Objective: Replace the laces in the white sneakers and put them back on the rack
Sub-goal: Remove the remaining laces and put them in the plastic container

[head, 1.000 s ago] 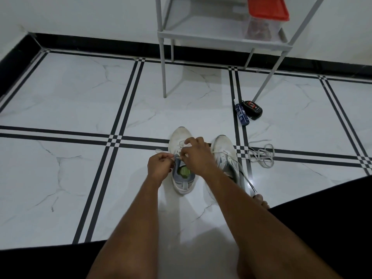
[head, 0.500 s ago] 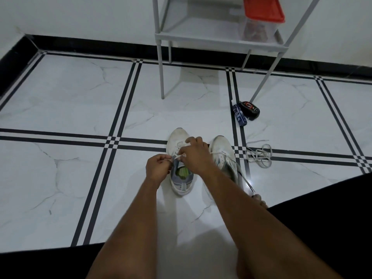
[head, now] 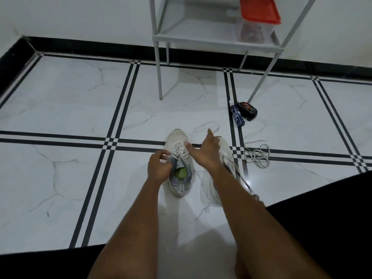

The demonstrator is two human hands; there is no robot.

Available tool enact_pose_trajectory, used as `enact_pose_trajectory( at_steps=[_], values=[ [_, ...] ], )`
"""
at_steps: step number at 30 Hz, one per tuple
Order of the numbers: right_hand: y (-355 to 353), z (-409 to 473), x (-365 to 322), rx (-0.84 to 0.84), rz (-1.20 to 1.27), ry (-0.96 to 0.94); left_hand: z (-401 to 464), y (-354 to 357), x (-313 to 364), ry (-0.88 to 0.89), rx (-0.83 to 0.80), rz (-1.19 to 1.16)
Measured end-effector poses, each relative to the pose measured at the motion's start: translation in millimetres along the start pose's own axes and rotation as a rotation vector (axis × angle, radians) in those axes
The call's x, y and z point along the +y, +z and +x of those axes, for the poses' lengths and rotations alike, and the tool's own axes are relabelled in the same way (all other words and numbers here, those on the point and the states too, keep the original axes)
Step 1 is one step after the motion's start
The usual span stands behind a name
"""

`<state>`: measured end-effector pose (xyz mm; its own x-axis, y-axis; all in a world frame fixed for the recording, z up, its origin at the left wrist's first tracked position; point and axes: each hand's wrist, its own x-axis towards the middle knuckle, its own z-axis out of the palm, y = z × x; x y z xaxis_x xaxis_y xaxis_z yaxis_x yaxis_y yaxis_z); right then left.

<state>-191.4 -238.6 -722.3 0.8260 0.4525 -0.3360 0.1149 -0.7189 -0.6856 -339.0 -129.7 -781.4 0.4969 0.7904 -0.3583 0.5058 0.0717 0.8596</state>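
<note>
While the left sneaker [head: 179, 164] is steadied on the floor by the curled left hand [head: 160, 167], seemingly pinching its lace, the lace [head: 203, 128] is drawn forward. It should be pulled evenly by the spread-fingered right hand [head: 203, 152].

A clear plastic container with a red lid [head: 255, 21] sits up on a shelf. Down on the white marble-look tiled floor with black stripes [head: 60, 109], a small blue tube [head: 237, 115] lies touching a black oval polish tin [head: 248, 110].
</note>
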Motion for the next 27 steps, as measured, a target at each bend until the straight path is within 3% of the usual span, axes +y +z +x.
enact_pose_trajectory(
  at_steps=[3, 5, 8, 9, 10, 12, 14, 15, 17, 20, 22, 25, 27],
  values=[
    [28.8, -14.3, 27.5, -0.106, -0.073, -0.114, 0.0, 3.4, 14.0, 0.231, -0.065, 0.363],
    [37.6, -16.8, 40.0, -0.032, -0.132, -0.180, 1.9, 4.0, 15.8, 0.367, -0.075, 0.649],
    [38.6, -18.7, 43.6, 0.043, -0.044, -0.180, 7.4, 5.5, 17.7, 0.427, -0.069, 0.691],
    [39.7, -18.5, 44.4, 0.052, -0.039, -0.180, 6.7, 6.3, 20.8, 0.340, -0.024, 0.566],
    [40.9, -17.8, 45.9, 0.067, -0.045, -0.179, 8.1, 8.3, 24.1, 0.170, 0.064, 0.297],
    [45.0, -16.5, 48.7, 0.100, -0.029, -0.185, 8.0, 5.4, 33.7, -0.305, 0.196, -0.383],
    [47.8, -14.7, 51.2, 0.113, -0.039, -0.184, 7.8, -0.3, 33.7, -0.488, 0.235, -0.685],
    [48.1, -13.4, 51.7, 0.111, -0.048, -0.184, 6.3, -3.1, 33.5, -0.437, 0.245, -0.618],
    [48.0, -10.8, 50.2, 0.100, -0.056, -0.185, 4.3, -8.0, 31.0, -0.125, 0.228, -0.244],
    [45.4, -11.5, 47.9, 0.093, -0.051, -0.188, 7.5, -5.3, 28.1, 0.355, 0.010, 0.378],
    [42.3, -13.0, 48.0, 0.083, -0.034, -0.186, 11.3, -1.6, 26.1, 0.519, -0.089, 0.648],
    [39.1, -15.3, 49.6, 0.062, -0.034, -0.158, 16.4, 12.2, 21.7, 0.672, -0.068, 0.750],
    [38.2, -15.8, 49.7, 0.064, -0.062, -0.133, 18.9, 18.8, 24.3, 0.554, 0.085, 0.475]
  ],
)
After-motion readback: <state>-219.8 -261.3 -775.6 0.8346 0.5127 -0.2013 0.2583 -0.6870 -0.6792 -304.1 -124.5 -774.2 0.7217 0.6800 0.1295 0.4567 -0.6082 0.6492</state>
